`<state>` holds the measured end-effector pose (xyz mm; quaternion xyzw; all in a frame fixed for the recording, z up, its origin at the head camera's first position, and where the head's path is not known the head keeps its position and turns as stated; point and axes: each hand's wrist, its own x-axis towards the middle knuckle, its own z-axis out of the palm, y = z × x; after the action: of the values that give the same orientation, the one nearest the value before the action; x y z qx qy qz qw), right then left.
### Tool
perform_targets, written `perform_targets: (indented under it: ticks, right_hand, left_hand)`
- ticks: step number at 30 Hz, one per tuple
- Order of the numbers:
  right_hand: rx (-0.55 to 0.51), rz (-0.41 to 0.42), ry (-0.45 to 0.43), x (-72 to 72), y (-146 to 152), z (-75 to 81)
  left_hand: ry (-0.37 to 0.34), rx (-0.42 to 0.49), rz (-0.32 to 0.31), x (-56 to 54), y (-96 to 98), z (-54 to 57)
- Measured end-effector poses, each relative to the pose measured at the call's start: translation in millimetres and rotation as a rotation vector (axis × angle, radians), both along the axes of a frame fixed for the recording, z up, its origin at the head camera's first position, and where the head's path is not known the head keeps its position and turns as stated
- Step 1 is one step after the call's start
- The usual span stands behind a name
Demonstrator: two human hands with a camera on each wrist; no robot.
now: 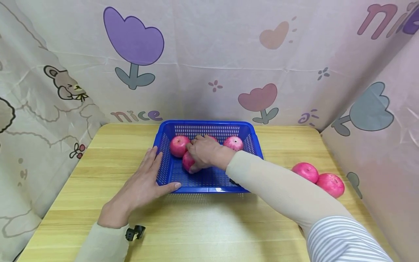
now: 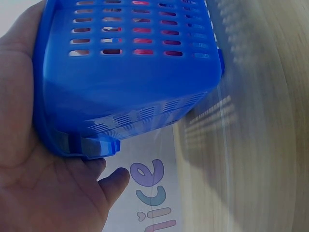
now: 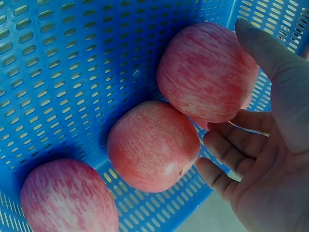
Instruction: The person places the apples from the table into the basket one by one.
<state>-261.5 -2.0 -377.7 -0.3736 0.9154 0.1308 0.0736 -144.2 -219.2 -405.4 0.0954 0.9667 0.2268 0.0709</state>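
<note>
Basket (image 1: pixel 196 190): we see it on the counter (image 1: pixel 203 225), blue and slotted.
Right hand (image 1: pixel 206 151): we find its thumb and fingers clamped on 1 apple (image 3: pixel 207 72) inside the basket.
Left hand (image 1: pixel 139 187): we see straight fingers along the basket's left side, thumb apart, over the front rim.
Also inside: we count 3, a left apple (image 1: pixel 178 145), a half-hidden apple (image 1: pixel 212 138) and a right apple (image 1: pixel 233 143).
Loose apples (image 1: pixel 330 185): we see 2, touching, on the counter right of the basket.

Pale, creased cloth (image 1: pixel 203 43) printed with flowers (image 1: pixel 134 43) and lettering (image 1: pixel 133 116) hangs behind and on both sides of the wood-grain tabletop (image 1: pixel 203 233).
</note>
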Motion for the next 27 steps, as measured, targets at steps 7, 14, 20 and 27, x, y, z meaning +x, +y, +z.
perform_targets:
  ticks: [7, 14, 20, 27]
  right_hand:
    - [-0.018, 0.037, 0.050, 1.0, 7.7, 10.5]
    - [-0.082, 0.059, 0.057, 1.5, 18.1, 28.0]
    - [-0.155, 0.041, 0.017, 1.6, 33.4, 39.4]
    - [-0.283, 0.010, 0.009, 5.2, 56.6, 42.8]
  left_hand:
    - [0.000, -0.001, 0.002, 0.2, 0.9, 0.4]
    - [0.003, -0.003, 0.003, 0.5, 0.3, 0.6]
    - [0.004, -0.005, 0.004, 0.3, -0.3, 0.0]
    - [0.002, -0.007, 0.004, 0.8, -0.5, -0.9]
